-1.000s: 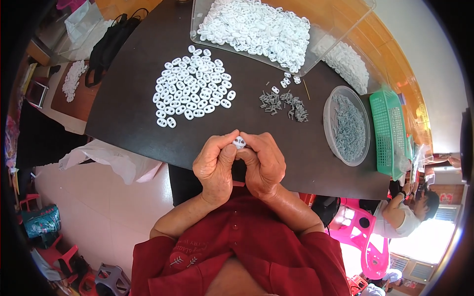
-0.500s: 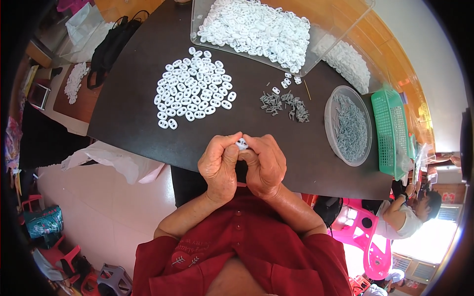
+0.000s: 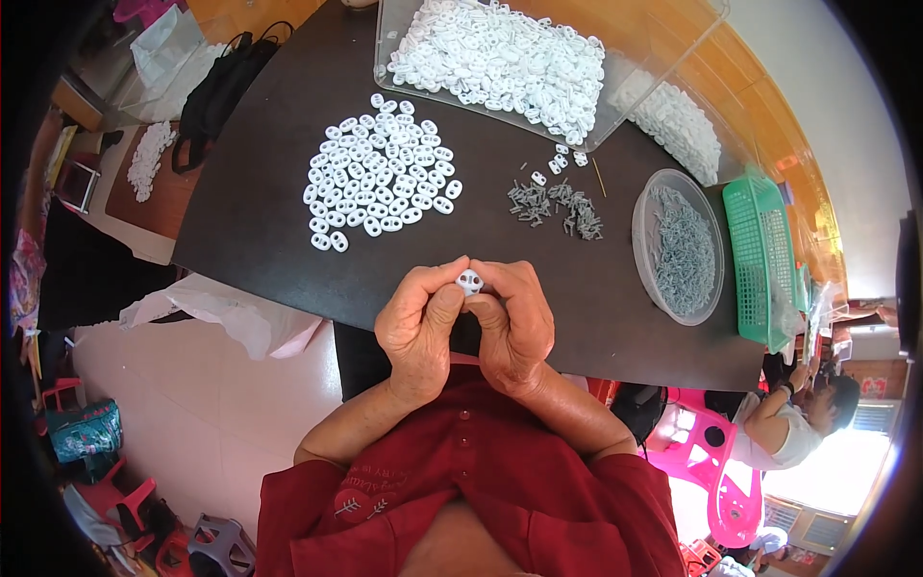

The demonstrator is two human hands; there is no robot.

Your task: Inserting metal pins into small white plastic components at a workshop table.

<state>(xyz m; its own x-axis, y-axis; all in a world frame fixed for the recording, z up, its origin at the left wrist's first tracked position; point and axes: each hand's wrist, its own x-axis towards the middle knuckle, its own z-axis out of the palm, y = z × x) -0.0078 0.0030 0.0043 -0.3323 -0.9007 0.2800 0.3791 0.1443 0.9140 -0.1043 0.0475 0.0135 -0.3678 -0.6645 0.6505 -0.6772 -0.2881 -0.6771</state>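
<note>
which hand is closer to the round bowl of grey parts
Right. The right hand sits nearer the round bowl on its side; the left hand is beyond it, farther away.

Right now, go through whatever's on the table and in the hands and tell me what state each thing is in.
Left hand: closed, pinching the white piece.
Right hand: closed, pinching the same piece.
White piece: held between both hands' fingertips, above the table edge.
Pile of white pieces: spread loose on the table.
Clear box: open, full of white pieces.
Grey parts: scattered loose.
Round bowl: open, holding grey parts.
Green basket: upright beside the bowl.
</note>
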